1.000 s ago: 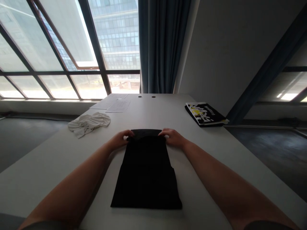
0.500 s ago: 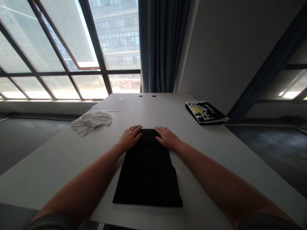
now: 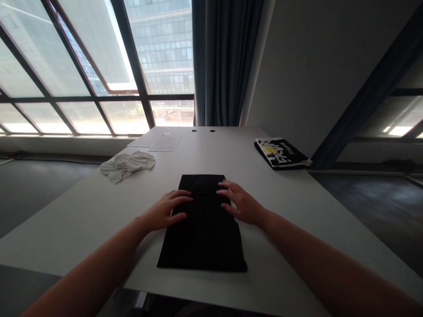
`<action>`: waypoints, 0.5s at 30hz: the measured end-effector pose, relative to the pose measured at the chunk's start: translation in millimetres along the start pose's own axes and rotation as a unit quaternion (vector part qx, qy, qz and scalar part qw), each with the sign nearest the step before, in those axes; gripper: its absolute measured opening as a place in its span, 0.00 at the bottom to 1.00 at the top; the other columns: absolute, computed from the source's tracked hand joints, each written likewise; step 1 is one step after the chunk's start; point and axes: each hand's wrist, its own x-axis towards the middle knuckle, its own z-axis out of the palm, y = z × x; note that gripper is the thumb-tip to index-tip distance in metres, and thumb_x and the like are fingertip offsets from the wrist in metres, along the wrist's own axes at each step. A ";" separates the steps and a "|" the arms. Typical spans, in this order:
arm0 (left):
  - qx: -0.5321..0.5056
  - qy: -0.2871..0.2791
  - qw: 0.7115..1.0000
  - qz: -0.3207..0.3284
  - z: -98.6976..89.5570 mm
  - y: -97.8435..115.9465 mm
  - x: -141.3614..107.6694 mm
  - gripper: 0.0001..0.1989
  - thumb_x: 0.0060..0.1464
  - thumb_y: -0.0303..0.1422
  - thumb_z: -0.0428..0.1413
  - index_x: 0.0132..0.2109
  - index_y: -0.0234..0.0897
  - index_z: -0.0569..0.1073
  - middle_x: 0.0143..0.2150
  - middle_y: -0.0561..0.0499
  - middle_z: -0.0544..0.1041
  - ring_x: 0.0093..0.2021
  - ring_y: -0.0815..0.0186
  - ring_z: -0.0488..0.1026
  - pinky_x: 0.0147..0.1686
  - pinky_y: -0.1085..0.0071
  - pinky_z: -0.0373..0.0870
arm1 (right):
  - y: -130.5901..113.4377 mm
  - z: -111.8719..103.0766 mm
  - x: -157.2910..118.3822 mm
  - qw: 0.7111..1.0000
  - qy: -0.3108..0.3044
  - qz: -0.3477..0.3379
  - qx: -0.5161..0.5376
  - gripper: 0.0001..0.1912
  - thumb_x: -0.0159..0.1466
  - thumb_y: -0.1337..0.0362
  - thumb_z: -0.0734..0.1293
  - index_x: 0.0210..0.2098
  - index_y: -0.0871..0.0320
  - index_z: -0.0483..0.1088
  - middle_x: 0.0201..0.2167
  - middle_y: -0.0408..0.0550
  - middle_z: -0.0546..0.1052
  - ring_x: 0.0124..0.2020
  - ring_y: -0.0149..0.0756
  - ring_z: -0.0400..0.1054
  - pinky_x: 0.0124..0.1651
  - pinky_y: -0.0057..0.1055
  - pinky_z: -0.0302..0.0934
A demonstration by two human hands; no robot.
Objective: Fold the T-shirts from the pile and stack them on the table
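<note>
A folded black garment (image 3: pixel 203 237) lies flat on the white table in front of me, in a long strip that is wider at the near end. A crease crosses it close to its far end. On its left edge rests my left hand (image 3: pixel 167 209), fingers apart and reaching over the cloth. My right hand (image 3: pixel 243 203) is at the right edge, a little farther up, with its fingers spread over the fabric. Neither hand grips anything. Which kind of garment it is, I cannot tell.
A crumpled white cloth (image 3: pixel 128 166) lies on the table (image 3: pixel 284 246) at the left. Behind it are sheets of paper (image 3: pixel 166 142). A black, white and yellow printed package (image 3: pixel 282 153) sits near the right edge. A blue curtain (image 3: pixel 224 61) hangs beyond the far edge.
Both hands have drawn back toward me from the garment's far corners and moved apart, fingers spreading. The garment's far end now shows a crossing crease, and its near edge sits slightly higher in view.
</note>
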 end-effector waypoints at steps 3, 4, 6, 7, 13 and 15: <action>0.022 -0.024 0.998 0.058 5.4 39.0 -57.5 0.25 0.57 0.48 0.65 0.60 0.51 0.74 0.66 0.48 0.70 0.66 0.54 0.66 0.66 0.55 0.67 | -53.9 -10.3 -51.0 0.981 -0.074 -0.167 0.064 0.27 0.66 0.43 0.69 0.55 0.55 0.75 0.60 0.56 0.71 0.62 0.48 0.64 0.67 0.48 0.62; 0.038 -0.030 0.997 0.065 11.1 47.3 -72.5 0.26 0.55 0.46 0.67 0.59 0.51 0.74 0.65 0.49 0.71 0.65 0.53 0.67 0.65 0.55 0.68 | -67.5 -9.8 -65.2 0.978 -0.088 -0.179 0.065 0.29 0.64 0.43 0.71 0.55 0.55 0.75 0.58 0.56 0.72 0.59 0.49 0.66 0.66 0.50 0.63; 0.068 -0.004 0.996 0.054 25.1 54.5 -93.4 0.22 0.56 0.37 0.65 0.58 0.51 0.75 0.63 0.49 0.74 0.63 0.55 0.70 0.62 0.57 0.71 | -83.4 -4.2 -85.2 0.980 -0.105 -0.164 0.051 0.22 0.67 0.54 0.70 0.57 0.56 0.74 0.56 0.56 0.73 0.57 0.48 0.68 0.66 0.52 0.63; 0.080 0.018 0.996 0.044 32.0 54.3 -99.3 0.21 0.58 0.32 0.62 0.58 0.50 0.75 0.61 0.49 0.75 0.62 0.56 0.71 0.62 0.58 0.71 | -85.6 0.1 -90.7 0.984 -0.104 -0.143 0.038 0.20 0.69 0.62 0.66 0.59 0.57 0.73 0.56 0.57 0.73 0.57 0.46 0.69 0.65 0.50 0.64; 0.071 0.076 0.992 -0.072 50.1 45.6 -95.4 0.34 0.46 0.20 0.53 0.59 0.52 0.73 0.62 0.52 0.77 0.60 0.58 0.75 0.62 0.58 0.74 | -68.5 19.4 -86.8 0.998 -0.048 -0.009 0.034 0.29 0.66 0.77 0.58 0.62 0.54 0.72 0.60 0.55 0.73 0.61 0.41 0.69 0.64 0.40 0.69; 0.058 0.096 0.987 -0.118 49.7 47.2 -90.0 0.34 0.45 0.21 0.53 0.59 0.51 0.73 0.61 0.51 0.77 0.60 0.56 0.75 0.62 0.56 0.74 | -66.9 20.2 -84.5 0.998 -0.037 0.012 0.055 0.30 0.62 0.78 0.60 0.59 0.54 0.74 0.59 0.54 0.73 0.60 0.40 0.70 0.65 0.40 0.68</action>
